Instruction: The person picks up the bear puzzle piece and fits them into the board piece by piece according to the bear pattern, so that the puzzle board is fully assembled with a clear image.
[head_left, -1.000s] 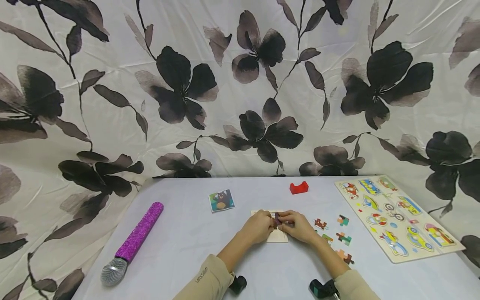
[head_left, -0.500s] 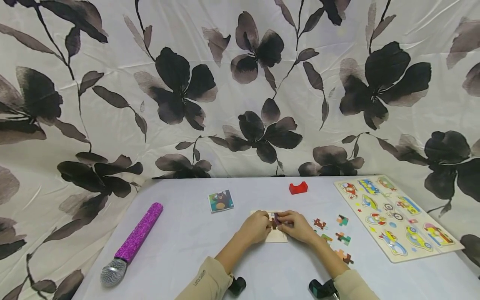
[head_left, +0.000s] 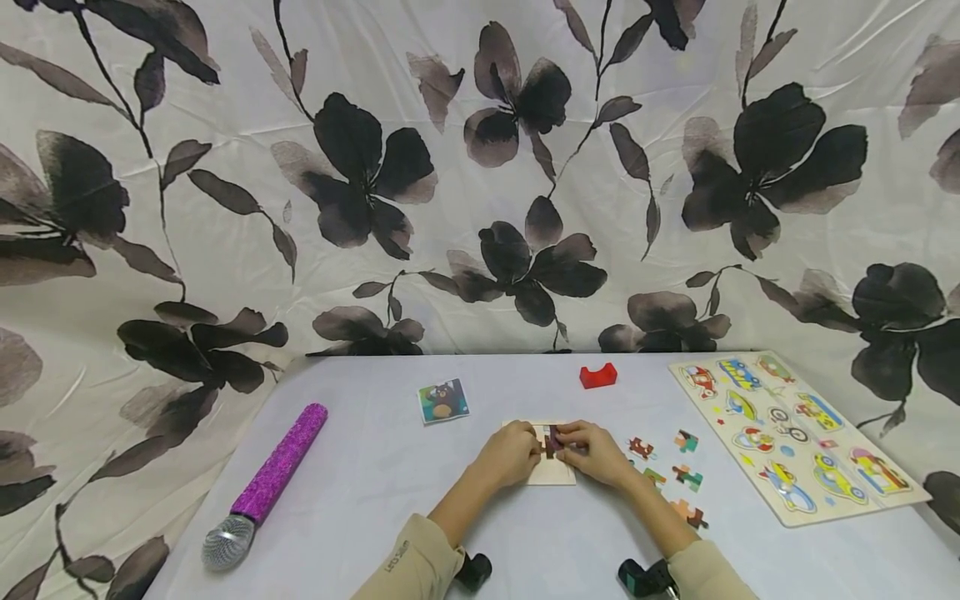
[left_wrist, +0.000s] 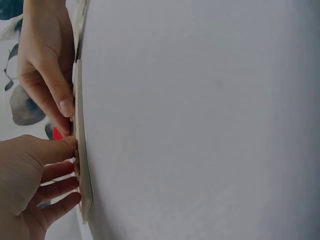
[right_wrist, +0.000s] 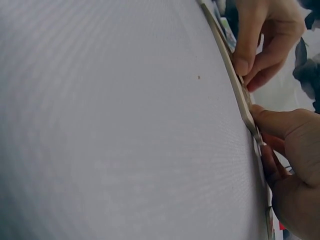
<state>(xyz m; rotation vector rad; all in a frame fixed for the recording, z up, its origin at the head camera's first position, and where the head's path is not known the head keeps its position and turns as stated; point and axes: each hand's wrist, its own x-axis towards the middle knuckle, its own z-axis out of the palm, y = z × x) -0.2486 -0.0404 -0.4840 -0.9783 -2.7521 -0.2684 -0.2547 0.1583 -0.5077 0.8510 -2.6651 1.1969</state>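
Note:
A small pale wooden puzzle board (head_left: 550,475) lies on the table in front of the person, with a few dark brown jigsaw pieces (head_left: 549,447) on it. My left hand (head_left: 508,454) pinches at the left piece, its fingertips low over the board. From the other side my right hand (head_left: 596,452) holds a dark piece (head_left: 555,435) between thumb and index finger. In the left wrist view the left thumb (left_wrist: 67,142) and fingertips meet the board's upper side. The right wrist view has the right thumb (right_wrist: 260,112) at the board's edge; the fingers mostly hide the pieces.
Loose jigsaw pieces (head_left: 686,476) lie right of the right forearm. Farther right is a large vehicle puzzle board (head_left: 795,454). A red block (head_left: 597,376) and a bear picture card (head_left: 443,402) are at the back; a glittery purple microphone (head_left: 277,462) lies left.
My left hand has shifted slightly left, showing more of the brown piece. My right hand stays in place on the board.

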